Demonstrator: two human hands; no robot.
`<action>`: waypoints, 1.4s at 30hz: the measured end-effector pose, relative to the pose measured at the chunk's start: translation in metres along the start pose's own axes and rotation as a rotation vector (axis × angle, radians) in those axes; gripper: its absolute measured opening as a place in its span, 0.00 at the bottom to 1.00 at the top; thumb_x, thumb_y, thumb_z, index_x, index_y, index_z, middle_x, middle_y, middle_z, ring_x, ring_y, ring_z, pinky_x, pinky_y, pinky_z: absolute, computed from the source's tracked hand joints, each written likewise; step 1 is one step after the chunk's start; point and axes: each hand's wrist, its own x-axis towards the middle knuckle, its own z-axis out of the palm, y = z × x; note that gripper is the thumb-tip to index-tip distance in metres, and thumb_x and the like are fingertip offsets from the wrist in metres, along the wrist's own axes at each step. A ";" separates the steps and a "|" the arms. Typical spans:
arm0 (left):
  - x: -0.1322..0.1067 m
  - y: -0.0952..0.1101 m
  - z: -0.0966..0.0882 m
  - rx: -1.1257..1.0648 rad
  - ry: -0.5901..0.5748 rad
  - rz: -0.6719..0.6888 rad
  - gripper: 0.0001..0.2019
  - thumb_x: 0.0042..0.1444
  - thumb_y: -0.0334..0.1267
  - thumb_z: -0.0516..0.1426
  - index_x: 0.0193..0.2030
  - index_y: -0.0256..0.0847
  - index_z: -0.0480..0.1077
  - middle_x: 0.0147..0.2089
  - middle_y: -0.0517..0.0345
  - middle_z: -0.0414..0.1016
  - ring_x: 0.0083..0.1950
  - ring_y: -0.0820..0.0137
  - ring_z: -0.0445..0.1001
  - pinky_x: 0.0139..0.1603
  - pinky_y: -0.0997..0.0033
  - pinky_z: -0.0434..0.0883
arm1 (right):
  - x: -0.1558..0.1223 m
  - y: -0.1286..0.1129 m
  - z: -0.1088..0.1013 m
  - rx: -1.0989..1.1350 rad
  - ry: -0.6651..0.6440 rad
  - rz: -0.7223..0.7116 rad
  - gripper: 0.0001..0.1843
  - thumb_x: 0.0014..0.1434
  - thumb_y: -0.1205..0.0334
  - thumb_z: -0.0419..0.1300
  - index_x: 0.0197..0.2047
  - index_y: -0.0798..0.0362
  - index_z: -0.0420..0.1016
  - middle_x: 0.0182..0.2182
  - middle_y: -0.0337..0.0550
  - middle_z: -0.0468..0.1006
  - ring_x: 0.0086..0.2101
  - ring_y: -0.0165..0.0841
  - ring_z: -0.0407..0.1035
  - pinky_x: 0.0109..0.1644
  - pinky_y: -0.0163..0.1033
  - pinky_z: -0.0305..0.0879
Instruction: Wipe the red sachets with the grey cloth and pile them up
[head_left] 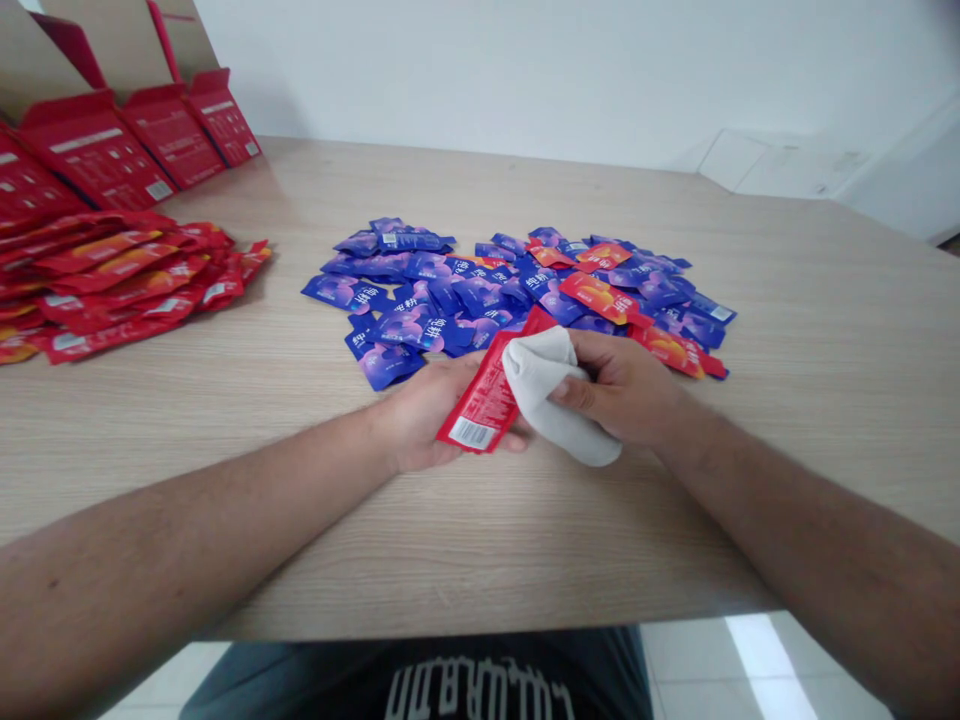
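Note:
A red sachet [485, 400] lies across my left hand [429, 415], its back with small print and a barcode facing up. The fingers are mostly hidden under it. My right hand [626, 388] pinches a folded white cloth [551, 390], which rests against the upper part of the sachet. Just beyond both hands spreads a loose pile of blue-purple sachets [480, 295], with several red-orange sachets [600, 297] mixed in on its right side.
To the left, a stack of red sachets [135, 280] lies on the wooden table [450, 560]. Behind it stand open red cardboard boxes [97, 150]. The white wall [510, 80] closes off the far side. The table's near edge runs just in front of my lap.

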 end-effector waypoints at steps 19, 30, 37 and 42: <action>0.006 -0.008 -0.011 0.565 0.212 0.339 0.11 0.62 0.42 0.64 0.36 0.40 0.68 0.29 0.63 0.73 0.27 0.76 0.70 0.29 0.77 0.68 | 0.006 -0.007 -0.013 -0.183 0.028 0.214 0.24 0.59 0.39 0.69 0.45 0.51 0.82 0.31 0.39 0.83 0.25 0.34 0.72 0.24 0.36 0.60; 0.003 -0.006 -0.011 0.589 0.142 0.348 0.13 0.54 0.38 0.70 0.34 0.39 0.68 0.31 0.62 0.74 0.30 0.75 0.69 0.31 0.76 0.65 | -0.007 -0.014 0.001 -0.841 0.062 -0.346 0.11 0.71 0.53 0.62 0.39 0.50 0.70 0.40 0.48 0.77 0.39 0.41 0.69 0.43 0.45 0.64; 0.005 -0.006 -0.011 0.469 0.101 0.301 0.12 0.55 0.37 0.69 0.36 0.40 0.70 0.30 0.62 0.74 0.31 0.74 0.72 0.34 0.74 0.69 | -0.002 -0.009 -0.002 -0.861 0.236 -0.325 0.14 0.71 0.52 0.62 0.36 0.49 0.67 0.36 0.45 0.75 0.39 0.40 0.69 0.42 0.44 0.63; 0.006 -0.006 -0.013 0.416 0.119 0.308 0.15 0.54 0.38 0.70 0.34 0.38 0.68 0.29 0.63 0.73 0.29 0.76 0.71 0.31 0.77 0.68 | -0.002 -0.005 0.000 -0.824 0.051 -0.372 0.13 0.72 0.53 0.61 0.37 0.49 0.68 0.38 0.45 0.75 0.38 0.39 0.68 0.42 0.43 0.64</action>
